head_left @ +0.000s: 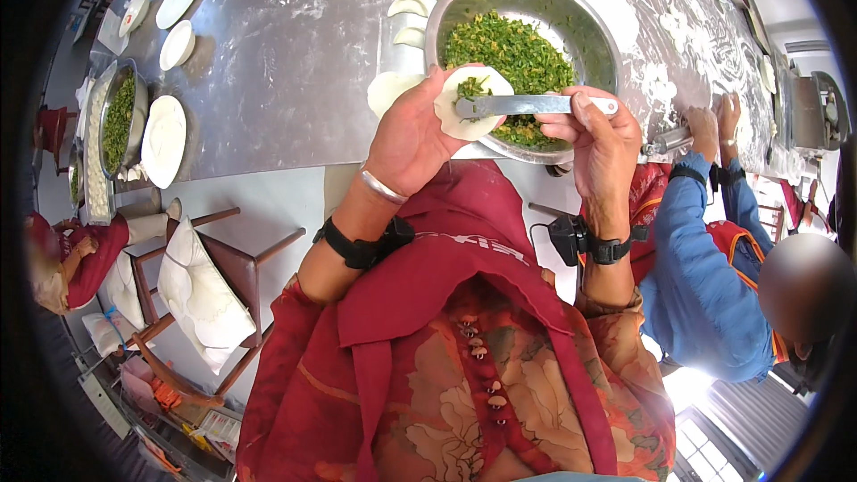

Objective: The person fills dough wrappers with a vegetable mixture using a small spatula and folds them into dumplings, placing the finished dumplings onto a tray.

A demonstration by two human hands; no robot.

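Note:
My left hand (403, 141) holds a round white dough wrapper (464, 128) with some chopped green filling (470, 87) on it. My right hand (598, 138) grips a flat metal spatula (544, 103), whose blade lies across the wrapper. Both are over the near part of a large steel bowl (591, 36) holding chopped green filling (509, 46). Left of the bowl are several folded white dumplings (406, 6), with another pale dough piece (382, 89) partly behind my left hand.
A floury metal table (250, 54) carries white dishes (162, 138) and a second bowl of filling (118, 116) at left. A co-worker in blue sleeves (692, 277) handles a rolling pin (668, 140) at right. A seated person (94, 259) and cushioned chair (205, 295) are left.

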